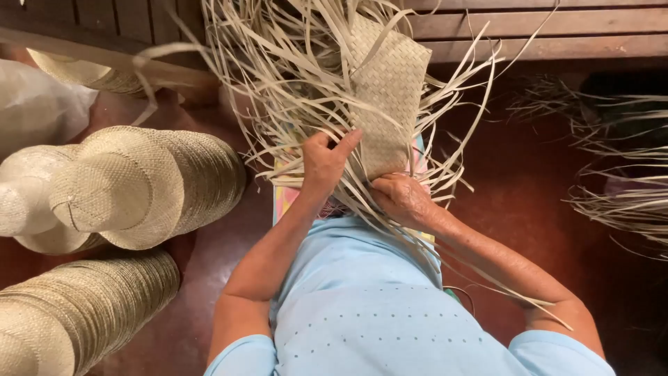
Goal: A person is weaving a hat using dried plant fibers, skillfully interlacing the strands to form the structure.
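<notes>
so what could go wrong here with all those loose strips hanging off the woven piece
The loose strips fan out around the woven panel, so they might tangle or crease. The left hand pinches only a few strands while the right hand grips the panel's lower edge, so the weave may loosen. Stray strips could catch the stacked hats.

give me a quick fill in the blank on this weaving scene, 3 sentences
1. Both hands grip a flat woven ____ panel with loose strands.
2. The stacks of finished woven ____ lie on the person's left.
3. The person wears a light ____ shirt.

Missing words: straw; hats; blue
</notes>
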